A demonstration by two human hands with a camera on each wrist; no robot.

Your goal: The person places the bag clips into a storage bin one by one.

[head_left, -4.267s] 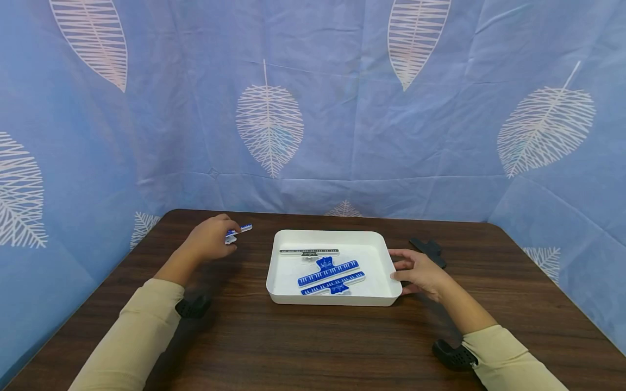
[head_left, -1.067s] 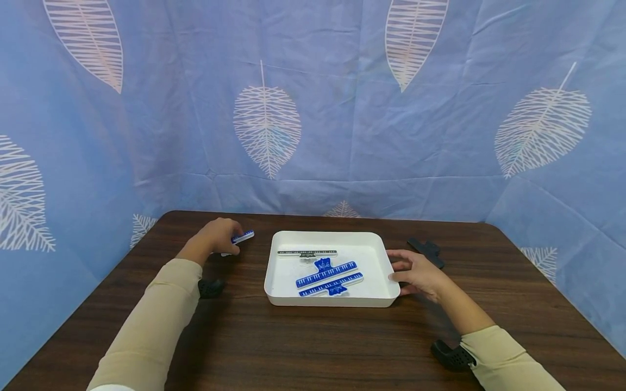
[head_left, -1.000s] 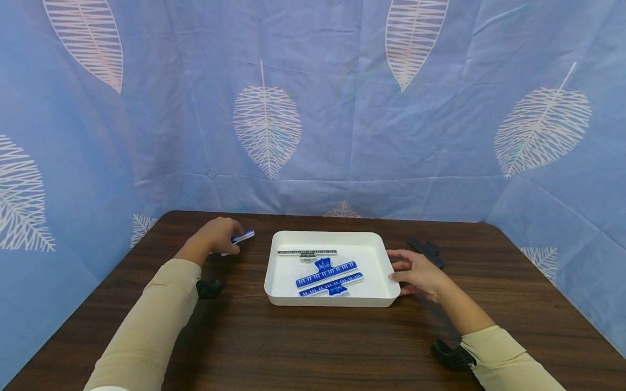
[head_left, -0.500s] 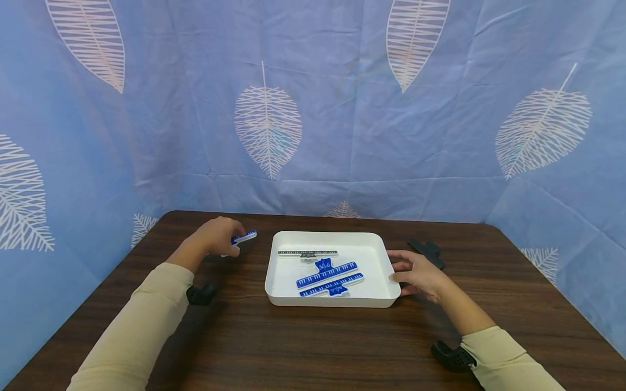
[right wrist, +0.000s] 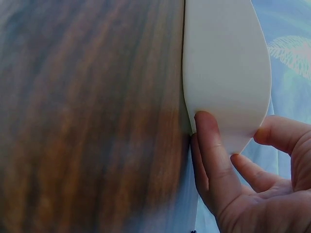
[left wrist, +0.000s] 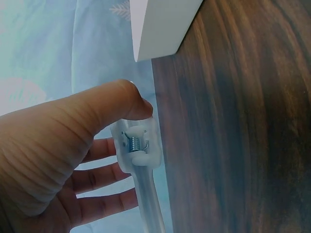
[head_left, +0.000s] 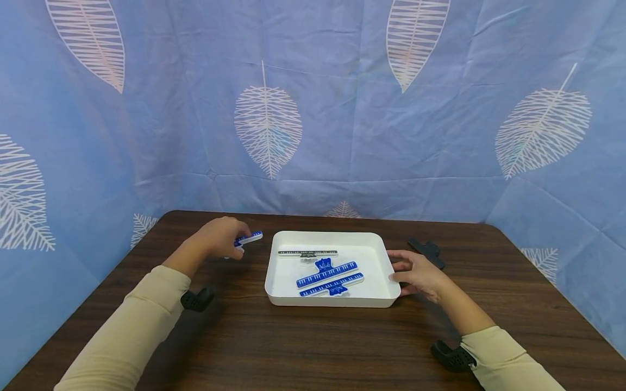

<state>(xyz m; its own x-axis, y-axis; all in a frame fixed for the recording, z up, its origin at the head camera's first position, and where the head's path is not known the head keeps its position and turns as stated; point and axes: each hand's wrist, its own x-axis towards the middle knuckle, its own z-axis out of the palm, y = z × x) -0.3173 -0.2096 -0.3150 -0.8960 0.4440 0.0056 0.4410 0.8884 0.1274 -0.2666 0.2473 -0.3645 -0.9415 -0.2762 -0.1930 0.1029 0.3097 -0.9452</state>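
In the head view my left hand (head_left: pixel 221 238) pinches a blue-and-white plastic clip (head_left: pixel 254 237) with a piano-key pattern, left of the white tray (head_left: pixel 332 301). The left wrist view shows the thumb on the clip's white grip (left wrist: pixel 138 150), where a metal spring shows; the other fingers lie behind it. My right hand (head_left: pixel 415 273) rests against the tray's right end. Seen from the right wrist, its fingertips touch the tray's outer wall (right wrist: pixel 226 63) and rim. Inside lie two blue piano-key clips, one (head_left: pixel 326 275) behind the other (head_left: pixel 337 285), and a black-and-clear one (head_left: pixel 308 253).
A black clip (head_left: pixel 428 252) lies on the dark wooden table (head_left: pixel 313 347) behind the right hand. Blue cloth (head_left: pixel 323 136) with white leaf prints hangs behind the table and along both sides.
The left hand first lowered with its clip, then shifted slightly right toward the tray, and its forearm swung left. The right hand and the tray stay in place.
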